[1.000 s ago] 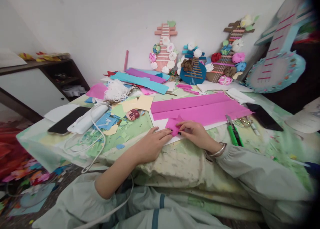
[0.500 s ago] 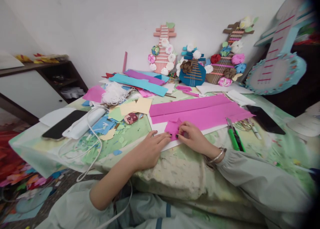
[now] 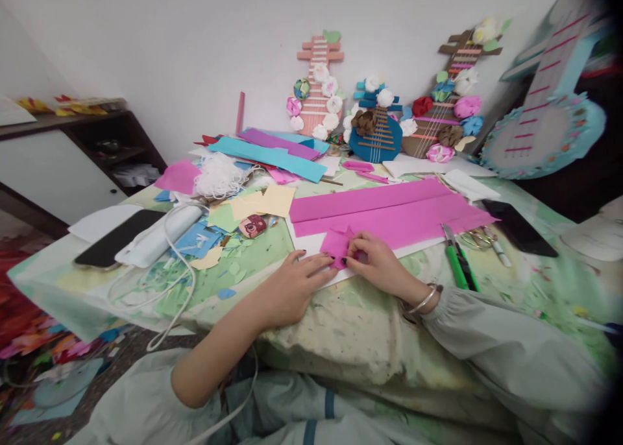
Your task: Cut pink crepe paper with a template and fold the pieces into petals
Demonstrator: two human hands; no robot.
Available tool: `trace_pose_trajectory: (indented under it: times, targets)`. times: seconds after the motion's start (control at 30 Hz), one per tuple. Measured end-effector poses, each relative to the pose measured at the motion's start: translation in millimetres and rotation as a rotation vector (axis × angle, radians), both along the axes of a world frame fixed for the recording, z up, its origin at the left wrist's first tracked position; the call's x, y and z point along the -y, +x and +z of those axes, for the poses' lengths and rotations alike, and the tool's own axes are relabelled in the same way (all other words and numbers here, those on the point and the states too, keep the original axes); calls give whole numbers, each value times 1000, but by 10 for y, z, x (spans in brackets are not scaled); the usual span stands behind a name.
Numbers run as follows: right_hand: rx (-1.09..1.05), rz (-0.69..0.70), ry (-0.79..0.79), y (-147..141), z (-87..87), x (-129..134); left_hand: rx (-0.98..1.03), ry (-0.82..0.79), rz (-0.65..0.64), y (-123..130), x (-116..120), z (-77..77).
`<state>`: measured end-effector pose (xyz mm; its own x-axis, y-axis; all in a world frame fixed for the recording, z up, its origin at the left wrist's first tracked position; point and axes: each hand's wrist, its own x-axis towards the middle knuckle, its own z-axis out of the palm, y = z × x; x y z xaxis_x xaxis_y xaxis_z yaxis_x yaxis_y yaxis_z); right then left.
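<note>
A small piece of magenta crepe paper (image 3: 335, 240) with pointed edges lies on a white sheet (image 3: 306, 242) at the table's front. My left hand (image 3: 292, 286) rests low on the table with its fingers stretched out, their tips on the lower left of that piece. From the right, my right hand (image 3: 372, 260) pinches the piece's edge between thumb and curled fingers; the exact grip is partly hidden. Both hands' fingertips are close together. Just behind them lies a long folded magenta paper strip (image 3: 403, 218), partly on the white sheet.
To the right are a green utility knife (image 3: 455, 263), scissors (image 3: 479, 237) and a black phone (image 3: 516, 228). Paper scraps (image 3: 238, 253), a white power strip (image 3: 160, 237) and another phone (image 3: 119, 237) lie left. Paper-flower-decorated model lutes (image 3: 374, 137) stand along the wall.
The view has shifted slightly. Both hands stay at the small magenta piece, with only slight finger movement. Nothing else has visibly moved.
</note>
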<state>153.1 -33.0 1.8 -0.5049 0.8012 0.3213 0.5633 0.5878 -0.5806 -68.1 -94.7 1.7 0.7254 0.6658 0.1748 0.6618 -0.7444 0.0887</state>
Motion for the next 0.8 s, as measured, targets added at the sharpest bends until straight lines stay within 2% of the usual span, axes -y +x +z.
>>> trace_pose_trajectory:
  times: [0.6, 0.8]
  targets:
    - [-28, -44, 52, 4, -43, 3, -28, -9, -10, 23, 18, 22]
    - [-43, 44, 145, 6, -30, 33, -30, -19, -13, 41, 13, 45]
